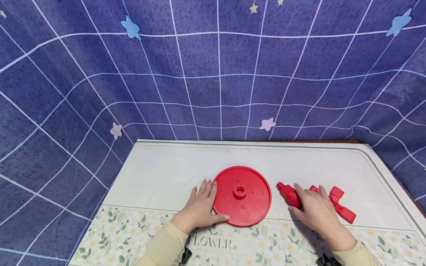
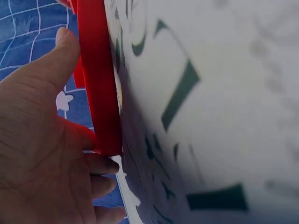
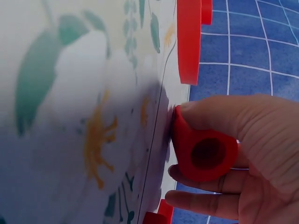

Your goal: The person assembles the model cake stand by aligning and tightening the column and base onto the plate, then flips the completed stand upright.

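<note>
A round red disc (image 1: 251, 207) with a raised rim and a central ring-shaped socket lies flat on the table. My left hand (image 1: 199, 210) rests at its left edge with fingers straight; the thumb lies over the rim and the index finger touches the side. In the left wrist view the disc's edge (image 2: 100, 93) shows beside the thumb. My right hand (image 1: 316, 211) grips a red hollow post (image 1: 290, 195), narrow at one end. Its round opening shows in the right wrist view, where the thumb and fingers hold the post (image 3: 184, 154) close to the tabletop.
A red cross-shaped piece (image 1: 344, 213) lies just right of my right hand, partly hidden by it. The table has a white cover (image 1: 166, 166) with a floral band in front. A blue gridded curtain (image 1: 199, 88) hangs behind and at both sides.
</note>
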A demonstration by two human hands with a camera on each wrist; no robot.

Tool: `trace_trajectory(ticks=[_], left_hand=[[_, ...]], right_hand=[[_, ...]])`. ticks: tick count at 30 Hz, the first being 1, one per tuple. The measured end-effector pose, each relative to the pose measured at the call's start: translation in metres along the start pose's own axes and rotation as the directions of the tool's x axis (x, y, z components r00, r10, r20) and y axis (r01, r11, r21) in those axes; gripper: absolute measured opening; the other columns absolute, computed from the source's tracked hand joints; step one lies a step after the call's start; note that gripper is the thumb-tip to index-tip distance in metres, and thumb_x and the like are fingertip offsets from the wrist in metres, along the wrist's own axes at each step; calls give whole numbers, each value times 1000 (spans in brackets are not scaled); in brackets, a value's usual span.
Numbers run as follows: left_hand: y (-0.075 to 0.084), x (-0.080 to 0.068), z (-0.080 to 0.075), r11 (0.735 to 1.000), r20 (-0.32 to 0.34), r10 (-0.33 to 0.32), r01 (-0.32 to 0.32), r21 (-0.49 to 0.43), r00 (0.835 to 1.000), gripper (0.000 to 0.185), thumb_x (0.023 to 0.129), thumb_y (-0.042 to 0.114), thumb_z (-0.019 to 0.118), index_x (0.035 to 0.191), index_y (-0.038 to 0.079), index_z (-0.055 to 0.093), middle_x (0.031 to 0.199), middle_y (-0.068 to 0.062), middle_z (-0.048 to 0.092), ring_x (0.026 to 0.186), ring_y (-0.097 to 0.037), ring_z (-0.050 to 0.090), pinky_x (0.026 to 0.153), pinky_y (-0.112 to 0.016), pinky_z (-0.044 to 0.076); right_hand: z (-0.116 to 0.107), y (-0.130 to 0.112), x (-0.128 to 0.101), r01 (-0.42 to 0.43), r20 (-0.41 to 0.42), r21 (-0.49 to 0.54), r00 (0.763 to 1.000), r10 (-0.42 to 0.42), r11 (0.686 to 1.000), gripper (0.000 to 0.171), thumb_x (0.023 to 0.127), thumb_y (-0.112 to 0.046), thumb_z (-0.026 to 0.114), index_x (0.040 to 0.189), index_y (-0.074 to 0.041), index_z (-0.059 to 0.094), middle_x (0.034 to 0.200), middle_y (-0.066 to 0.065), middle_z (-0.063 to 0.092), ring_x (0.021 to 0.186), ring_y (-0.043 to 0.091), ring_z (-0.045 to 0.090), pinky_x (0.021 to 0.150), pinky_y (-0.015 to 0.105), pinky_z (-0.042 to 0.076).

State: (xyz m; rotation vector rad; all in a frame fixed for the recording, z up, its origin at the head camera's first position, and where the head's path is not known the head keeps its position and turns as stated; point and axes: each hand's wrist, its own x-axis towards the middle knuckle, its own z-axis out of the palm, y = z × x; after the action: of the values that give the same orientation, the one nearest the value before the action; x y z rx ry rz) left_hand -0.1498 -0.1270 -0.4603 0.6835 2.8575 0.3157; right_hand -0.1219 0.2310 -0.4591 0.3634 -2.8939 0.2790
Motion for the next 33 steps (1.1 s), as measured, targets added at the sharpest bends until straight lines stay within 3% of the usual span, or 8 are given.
trace_trajectory(ticks=[8, 13, 15, 19, 22, 25, 29, 33], left_hand=[[2, -1, -1, 1000, 5, -15, 15, -19, 1000, 116, 78, 72, 61, 152, -6, 18, 158, -22, 19, 147, -38, 10, 112, -60, 18], [2, 0, 0, 998, 17, -29, 29, -50, 999, 117, 77, 71, 63, 153, -6, 17, 159, -22, 18, 147, -38, 9, 113, -59, 18], [2, 0, 0, 997, 21, -34, 36, -70, 999, 118, 77, 71, 64, 153, -6, 16, 159, -22, 17, 147, -38, 8, 113, -59, 17], [3, -1, 1, 995, 30, -48, 50, -88, 998, 120, 76, 71, 66, 153, -5, 15, 159, -21, 16, 148, -38, 7, 113, -59, 16], [3, -2, 0, 994, 33, -53, 56, -97, 998, 120, 75, 70, 66, 153, -5, 15, 159, -22, 16, 147, -38, 8, 113, -60, 16], [4, -2, -1, 993, 36, -60, 63, -102, 998, 120, 75, 70, 67, 153, -5, 15, 159, -22, 16, 147, -38, 8, 113, -60, 15], [5, -1, -2, 992, 45, -67, 71, -101, 997, 120, 76, 70, 66, 153, -5, 14, 159, -22, 16, 147, -38, 9, 113, -60, 16], [6, -1, -2, 992, 54, -65, 71, -102, 996, 119, 76, 69, 66, 153, -5, 14, 160, -21, 15, 147, -38, 9, 113, -60, 16]], right_hand=[[-4, 0, 1, -39, -63, 83, 997, 45, 996, 56, 71, -20, 80, 115, 6, 58, 88, 19, 69, 81, 38, 66, 96, 67, 33], [-9, 1, 3, -58, -103, 165, 992, 76, 985, 53, 72, -16, 80, 114, 4, 55, 82, 15, 66, 66, 26, 57, 66, 47, 50], [-11, 1, 3, -68, -114, 199, 989, 92, 978, 51, 74, -16, 80, 115, 2, 55, 81, 12, 64, 62, 20, 51, 55, 37, 46], [-14, 1, 6, -26, -187, 244, 980, 73, 969, 48, 75, -14, 80, 115, -2, 57, 75, 4, 58, 57, 12, 41, 50, 29, 36], [-18, 0, 10, 17, -240, 278, 969, 53, 961, 46, 75, -14, 80, 115, -4, 59, 74, 1, 57, 57, 11, 42, 50, 28, 35], [-22, -4, 15, 37, -252, 325, 966, 49, 945, 45, 76, -12, 81, 115, -5, 60, 79, 3, 63, 63, 15, 55, 54, 31, 43], [-26, -11, 23, 45, -199, 428, 979, 45, 903, 44, 78, -8, 79, 118, -4, 59, 92, 9, 69, 76, 24, 68, 64, 41, 50], [-26, -21, 31, 63, -133, 527, 991, 9, 848, 44, 80, -3, 77, 120, -5, 59, 97, 10, 68, 79, 23, 70, 68, 43, 53]])
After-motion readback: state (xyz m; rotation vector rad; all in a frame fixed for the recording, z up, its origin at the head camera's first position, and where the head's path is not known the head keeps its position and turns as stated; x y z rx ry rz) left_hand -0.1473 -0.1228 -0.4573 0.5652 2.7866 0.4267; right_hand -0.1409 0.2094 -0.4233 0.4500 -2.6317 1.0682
